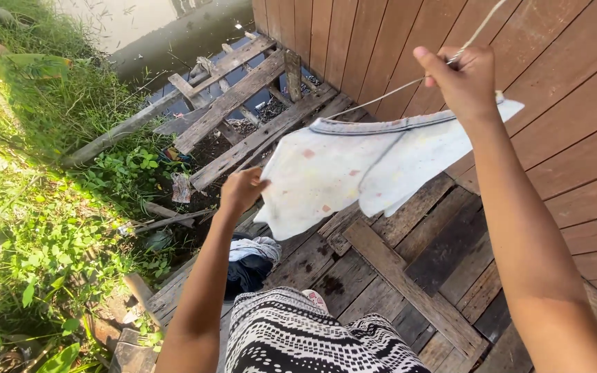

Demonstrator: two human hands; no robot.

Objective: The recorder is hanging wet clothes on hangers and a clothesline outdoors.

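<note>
A pale, stained garment (354,173) with a blue-grey hem hangs over a thin white line (381,95) that runs along the wooden wall. My right hand (461,79) is raised and closed on the line and the garment's top edge. My left hand (243,188) pinches the garment's lower left edge and holds it spread out.
I stand on a worn plank platform (395,276) beside a brown wooden wall (561,103). A dark and grey heap of clothes (250,262) lies on the planks below my left arm. Grass and weeds (43,228) grow at left; broken planks (236,97) and dark water lie beyond.
</note>
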